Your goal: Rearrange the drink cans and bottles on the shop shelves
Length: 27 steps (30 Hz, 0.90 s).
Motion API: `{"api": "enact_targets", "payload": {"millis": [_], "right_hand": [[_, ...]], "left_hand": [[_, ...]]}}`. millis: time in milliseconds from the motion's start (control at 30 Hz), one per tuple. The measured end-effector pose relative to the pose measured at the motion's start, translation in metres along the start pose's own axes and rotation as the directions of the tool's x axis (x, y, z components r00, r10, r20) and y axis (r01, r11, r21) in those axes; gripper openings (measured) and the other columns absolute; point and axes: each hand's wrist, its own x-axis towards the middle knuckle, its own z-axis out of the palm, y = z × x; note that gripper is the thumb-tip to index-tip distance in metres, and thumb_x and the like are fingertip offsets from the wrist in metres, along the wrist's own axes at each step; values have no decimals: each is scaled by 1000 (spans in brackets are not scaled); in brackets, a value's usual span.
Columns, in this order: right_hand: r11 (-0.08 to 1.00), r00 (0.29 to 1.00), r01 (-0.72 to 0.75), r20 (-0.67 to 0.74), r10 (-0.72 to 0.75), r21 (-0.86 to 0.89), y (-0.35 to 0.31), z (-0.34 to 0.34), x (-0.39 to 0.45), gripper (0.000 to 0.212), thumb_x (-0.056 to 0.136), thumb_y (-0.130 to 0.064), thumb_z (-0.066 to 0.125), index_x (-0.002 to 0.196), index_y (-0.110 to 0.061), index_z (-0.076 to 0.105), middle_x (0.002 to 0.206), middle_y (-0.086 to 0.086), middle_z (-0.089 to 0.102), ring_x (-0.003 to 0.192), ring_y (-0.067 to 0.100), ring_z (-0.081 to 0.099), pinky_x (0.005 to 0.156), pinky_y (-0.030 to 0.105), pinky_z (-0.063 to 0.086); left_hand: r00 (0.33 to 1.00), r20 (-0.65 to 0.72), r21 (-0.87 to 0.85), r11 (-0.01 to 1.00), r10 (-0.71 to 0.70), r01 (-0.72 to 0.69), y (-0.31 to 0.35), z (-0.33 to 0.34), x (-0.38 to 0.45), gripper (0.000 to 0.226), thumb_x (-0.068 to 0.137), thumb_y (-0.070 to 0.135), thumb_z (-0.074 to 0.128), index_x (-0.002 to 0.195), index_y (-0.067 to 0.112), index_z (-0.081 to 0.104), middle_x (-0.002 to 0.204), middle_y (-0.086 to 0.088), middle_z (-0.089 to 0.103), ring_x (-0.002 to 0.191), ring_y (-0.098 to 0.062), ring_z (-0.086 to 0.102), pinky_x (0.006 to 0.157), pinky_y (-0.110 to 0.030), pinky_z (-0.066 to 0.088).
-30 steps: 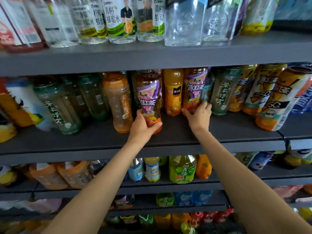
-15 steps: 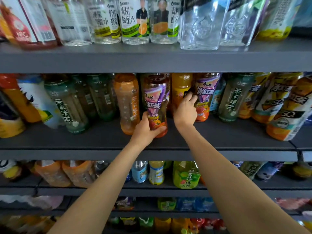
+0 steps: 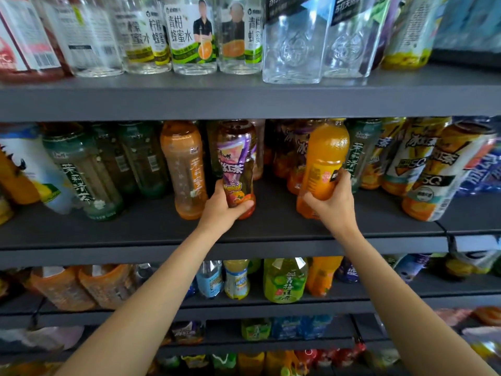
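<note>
The left hand (image 3: 223, 206) is wrapped round the lower part of a purple-labelled iced tea bottle (image 3: 238, 169), thumb across the front near its base, fingers curled behind it. The bottle stands at the front of the grey middle shelf (image 3: 162, 229). Just left of this hand stands an amber tea bottle (image 3: 185, 169), close enough to hem in the knuckles, and further left a row of green jasmine tea bottles (image 3: 81, 172) leans outward. Behind the held bottle, darker bottles fill the back of the shelf.

The right hand (image 3: 332, 204) grips an orange juice bottle (image 3: 324, 164) from below and from the right, fingertips on its black label patch, thumb at the lower left. Whether the bottle's base touches the shelf cannot be told. Right behind it stand more purple iced tea bottles (image 3: 296, 153), and just right of the hand a green tea bottle (image 3: 362, 150), then yellow-labelled iced tea bottles (image 3: 423, 169). Between the two hands the shelf front lies bare.

Above both hands, the upper shelf (image 3: 244, 99) carries clear water bottles (image 3: 295, 42) and honey-citrus drinks (image 3: 193, 36). Below the forearms, a lower shelf holds a green tea bottle (image 3: 284, 279) with others.

Half a second ago the right hand was only reaching among the back bottles, beside the left hand; now it has the orange juice bottle out at the front, further right. The left hand keeps its grip on the same bottle.
</note>
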Motion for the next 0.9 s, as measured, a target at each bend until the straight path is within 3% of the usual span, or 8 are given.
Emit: {"api": "enact_targets", "payload": {"millis": [133,400,700,900], "right_hand": [[974,978,-141,178,109,177,7,2,11,54,81,-17,70,125,-15,38,115,4,57,106,21,55,95,41,46],[970,981,-132,168,98,203,13,6,16,52,80,-17,71,122,-15,40,112,3,56,105,22,55,93,40,46],[966,972,-154,208,110,206,17,7,21,55,78,-20,73,123,-20,42,118,5,58,108,22,56,95,41,46],[986,989,-83,135,63,147,13,9,13,58,80,-25,71,127,-10,39,123,8,55,109,21,52,89,31,42]], "left_hand": [[999,-3,6,999,-36,36,4,6,7,79,83,32,68,144,18,20,140,-4,43,128,-23,42,100,-27,31],[990,-133,249,966,-39,72,4,18,15,80,79,43,69,140,9,28,137,-17,31,128,-33,34,107,-39,29],[989,-143,195,978,-43,71,3,24,25,82,78,42,71,140,11,28,139,-17,31,130,-34,33,108,-41,30],[974,-225,203,979,16,31,1,35,13,74,81,34,70,136,5,31,136,-16,35,128,-31,36,102,-38,35]]}}
